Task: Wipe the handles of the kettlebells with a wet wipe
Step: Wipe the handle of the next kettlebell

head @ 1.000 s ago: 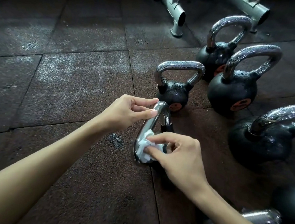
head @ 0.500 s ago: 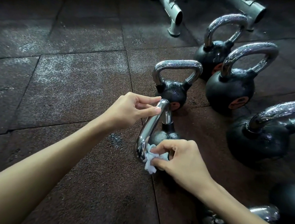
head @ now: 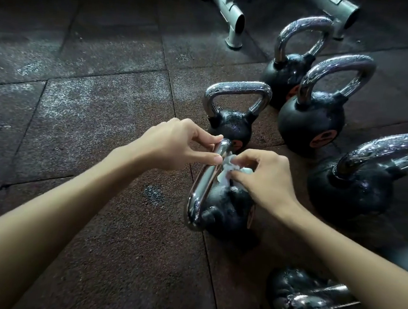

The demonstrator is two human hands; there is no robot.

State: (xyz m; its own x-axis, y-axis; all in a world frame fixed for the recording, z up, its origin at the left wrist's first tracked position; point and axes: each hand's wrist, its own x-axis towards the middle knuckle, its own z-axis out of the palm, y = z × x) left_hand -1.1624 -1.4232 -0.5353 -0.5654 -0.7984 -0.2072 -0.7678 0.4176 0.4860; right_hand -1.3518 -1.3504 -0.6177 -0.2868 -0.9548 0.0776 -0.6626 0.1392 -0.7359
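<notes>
Rubber floor tiles (head: pixel 91 110), dark and speckled, fill the view from a head camera looking down. At the top stand the pale grey feet of a metal rack (head: pixel 231 13). Right of centre, four black upright kettlebells (head: pixel 310 124) with chrome handles sit in a loose cluster, their handles beaded with droplets. A fifth kettlebell (head: pixel 292 290) lies on its side at the lower right, partly hidden by the right forearm. In the centre, on the floor just in front of the smallest upright bell, is the kettlebell in hand (head: pixel 227 210). Its chrome handle (head: pixel 204 184) is turned edge-on to the camera and shines smooth along the near bar. The left hand (head: pixel 171 146) pinches the far top corner of that handle between thumb and fingertips. The right hand (head: pixel 265 177), fingers curled, grips a crumpled white wet wipe (head: pixel 229 169) and presses it against the inner side of the handle, just beside the left fingertips. This looks like the middle of wiping one handle, with the near bar probably done. The next move likely calls for drawing the wipe round the far bend and down the hidden leg while the left hand steadies the bell. After that, the beaded handles nearby appear to need the same.
</notes>
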